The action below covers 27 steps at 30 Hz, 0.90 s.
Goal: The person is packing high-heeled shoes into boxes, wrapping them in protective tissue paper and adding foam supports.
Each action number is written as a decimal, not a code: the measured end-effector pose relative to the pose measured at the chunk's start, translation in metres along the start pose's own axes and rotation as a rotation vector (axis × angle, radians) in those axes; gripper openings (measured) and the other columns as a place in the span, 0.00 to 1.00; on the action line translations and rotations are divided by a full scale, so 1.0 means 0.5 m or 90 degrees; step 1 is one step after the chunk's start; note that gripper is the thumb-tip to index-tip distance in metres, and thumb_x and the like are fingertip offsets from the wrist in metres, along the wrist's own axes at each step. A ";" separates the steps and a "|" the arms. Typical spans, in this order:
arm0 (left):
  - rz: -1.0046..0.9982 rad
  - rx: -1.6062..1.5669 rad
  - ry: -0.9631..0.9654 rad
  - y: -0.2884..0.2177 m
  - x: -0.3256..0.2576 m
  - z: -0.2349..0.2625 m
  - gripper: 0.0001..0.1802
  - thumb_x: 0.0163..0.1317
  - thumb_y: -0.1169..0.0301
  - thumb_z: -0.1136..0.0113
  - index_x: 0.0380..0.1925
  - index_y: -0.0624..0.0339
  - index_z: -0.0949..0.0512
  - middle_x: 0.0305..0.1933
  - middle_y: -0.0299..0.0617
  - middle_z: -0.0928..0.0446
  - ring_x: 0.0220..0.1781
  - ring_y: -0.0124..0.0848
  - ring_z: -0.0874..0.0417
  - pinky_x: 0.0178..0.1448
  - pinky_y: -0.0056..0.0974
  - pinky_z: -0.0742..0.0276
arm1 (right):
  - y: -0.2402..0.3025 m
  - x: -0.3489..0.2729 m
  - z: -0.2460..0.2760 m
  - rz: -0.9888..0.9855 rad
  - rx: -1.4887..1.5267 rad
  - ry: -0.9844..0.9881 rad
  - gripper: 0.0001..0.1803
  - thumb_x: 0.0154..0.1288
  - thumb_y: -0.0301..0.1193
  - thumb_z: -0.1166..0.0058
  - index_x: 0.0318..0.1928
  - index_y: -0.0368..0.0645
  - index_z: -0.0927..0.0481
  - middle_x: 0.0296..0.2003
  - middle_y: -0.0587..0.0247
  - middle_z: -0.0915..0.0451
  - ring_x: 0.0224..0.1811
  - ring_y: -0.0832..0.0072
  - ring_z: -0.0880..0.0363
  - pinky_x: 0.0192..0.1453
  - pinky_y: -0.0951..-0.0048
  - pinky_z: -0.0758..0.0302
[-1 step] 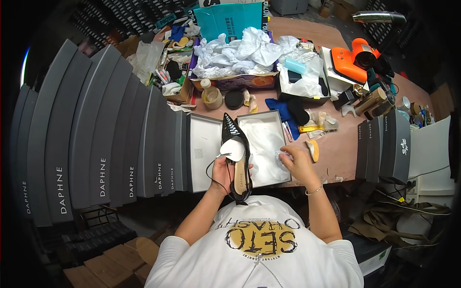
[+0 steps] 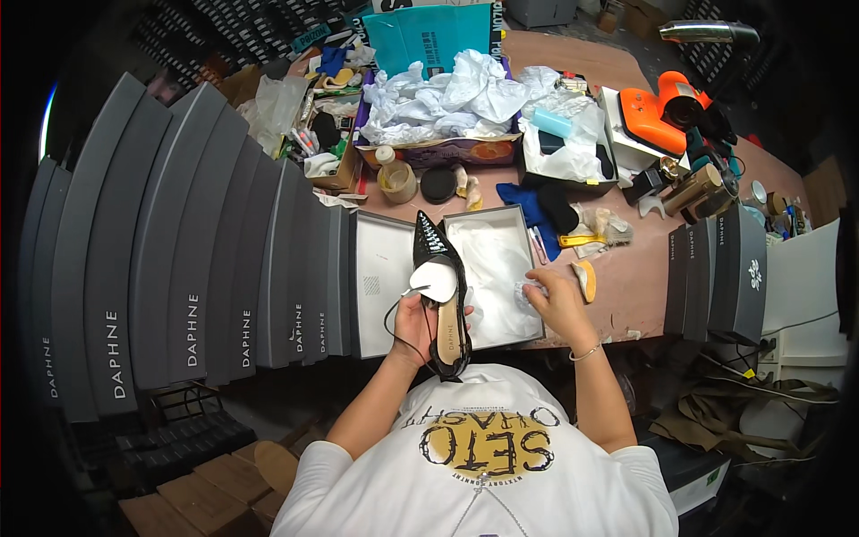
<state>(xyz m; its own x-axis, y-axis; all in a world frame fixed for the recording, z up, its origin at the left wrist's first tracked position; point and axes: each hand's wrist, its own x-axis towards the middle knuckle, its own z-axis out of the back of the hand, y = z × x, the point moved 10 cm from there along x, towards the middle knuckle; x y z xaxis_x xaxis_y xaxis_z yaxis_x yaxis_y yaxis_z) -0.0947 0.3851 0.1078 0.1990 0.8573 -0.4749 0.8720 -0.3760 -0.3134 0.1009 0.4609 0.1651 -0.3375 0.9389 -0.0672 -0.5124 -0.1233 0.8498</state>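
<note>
My left hand [image 2: 410, 329] grips a black pointed shoe [image 2: 432, 234] from below, its toe aimed away from me. The shoe has a beige insole and a thin black strap hanging by my fingers. A white rounded piece [image 2: 435, 281] sits in its opening. Under the shoe lie a grey lid with a white inside [image 2: 376, 246] and an open shoebox [image 2: 528, 246] lined with white tissue paper [image 2: 492, 268]. Above the box's right edge, my right hand [image 2: 561, 309] pinches a small crumpled whitish wad [image 2: 523, 292], perhaps paper or plastic.
Grey shoeboxes [image 2: 161, 242] stand in a long row at left, with several more [image 2: 735, 277] at right. Farther back are a carton of crumpled paper [image 2: 438, 150], a bottle [image 2: 395, 182], a round black tin [image 2: 438, 185], a yellow-handled brush [image 2: 586, 240] and a sponge [image 2: 584, 281].
</note>
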 end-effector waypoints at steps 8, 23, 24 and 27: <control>-0.035 0.272 -0.150 -0.006 0.011 0.093 0.18 0.62 0.69 0.53 0.46 0.73 0.29 0.39 0.57 0.19 0.38 0.43 0.15 0.43 0.43 0.16 | 0.074 0.072 0.012 0.088 -0.005 -0.065 0.16 0.61 0.32 0.42 0.46 0.35 0.21 0.41 0.46 0.19 0.39 0.53 0.19 0.45 0.65 0.23; -0.095 0.252 -0.139 -0.055 -0.069 0.136 0.20 0.64 0.72 0.44 0.54 0.68 0.32 0.46 0.54 0.21 0.45 0.42 0.16 0.48 0.42 0.16 | -0.169 0.100 -0.186 -0.044 -0.431 0.183 0.14 0.58 0.29 0.47 0.45 0.41 0.22 0.39 0.46 0.21 0.42 0.51 0.19 0.44 0.58 0.21; -0.100 0.247 -0.117 -0.061 -0.081 0.135 0.22 0.61 0.76 0.46 0.56 0.69 0.34 0.49 0.55 0.23 0.48 0.44 0.17 0.51 0.44 0.17 | -0.128 0.120 -0.130 0.011 -0.327 0.095 0.15 0.57 0.30 0.45 0.45 0.41 0.23 0.39 0.46 0.21 0.43 0.51 0.20 0.46 0.58 0.22; -0.095 0.206 -0.096 -0.074 -0.109 0.130 0.30 0.56 0.83 0.52 0.61 0.69 0.41 0.55 0.57 0.27 0.59 0.52 0.24 0.61 0.51 0.22 | -0.099 0.145 0.030 0.033 -0.160 -0.120 0.18 0.57 0.33 0.40 0.47 0.39 0.24 0.39 0.48 0.21 0.44 0.53 0.21 0.49 0.60 0.25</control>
<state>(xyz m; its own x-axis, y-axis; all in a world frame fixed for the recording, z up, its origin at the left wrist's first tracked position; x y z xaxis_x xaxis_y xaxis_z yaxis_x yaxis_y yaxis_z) -0.1666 0.3296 0.0918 -0.0088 0.8589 -0.5121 0.6952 -0.3629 -0.6205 0.1135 0.5397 0.1261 -0.2283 0.9694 0.0901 -0.6851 -0.2257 0.6926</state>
